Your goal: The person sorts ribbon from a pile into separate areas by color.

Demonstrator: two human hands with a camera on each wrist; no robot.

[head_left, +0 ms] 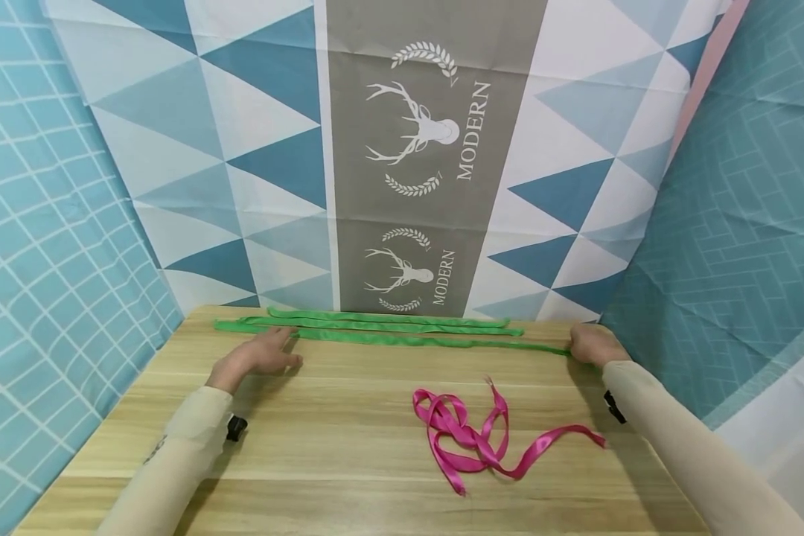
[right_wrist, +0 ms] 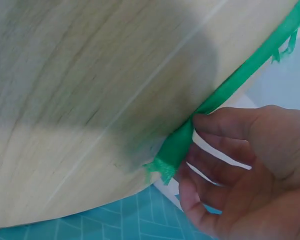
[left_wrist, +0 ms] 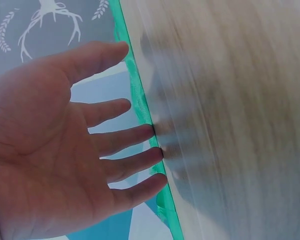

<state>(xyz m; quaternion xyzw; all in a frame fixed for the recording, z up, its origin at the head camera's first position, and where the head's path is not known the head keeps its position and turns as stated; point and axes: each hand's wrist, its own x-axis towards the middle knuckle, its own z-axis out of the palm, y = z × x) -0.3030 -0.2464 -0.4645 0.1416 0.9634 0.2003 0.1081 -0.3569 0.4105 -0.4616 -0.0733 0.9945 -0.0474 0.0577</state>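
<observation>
Several green ribbons lie side by side across the far part of the wooden table. The nearest green ribbon (head_left: 382, 339) stretches between the two hands. My right hand (head_left: 595, 345) pinches it between thumb and fingers, and in the right wrist view the frayed ribbon end (right_wrist: 172, 152) sticks out past the grip. At the left, my left hand (head_left: 268, 351) has its fingers spread and straight. Its fingertips (left_wrist: 155, 152) are right at the green ribbon in the left wrist view. Behind lie a middle green ribbon (head_left: 402, 326) and a far green ribbon (head_left: 388, 317), both roughly parallel to it.
A loose tangle of shiny pink ribbon (head_left: 472, 439) lies on the table (head_left: 321, 454), nearer and right of centre. A patterned cloth (head_left: 409, 208) with deer heads hangs behind the far edge. Blue grid cloth (head_left: 40, 223) hangs at left, teal cloth (head_left: 744, 246) at right.
</observation>
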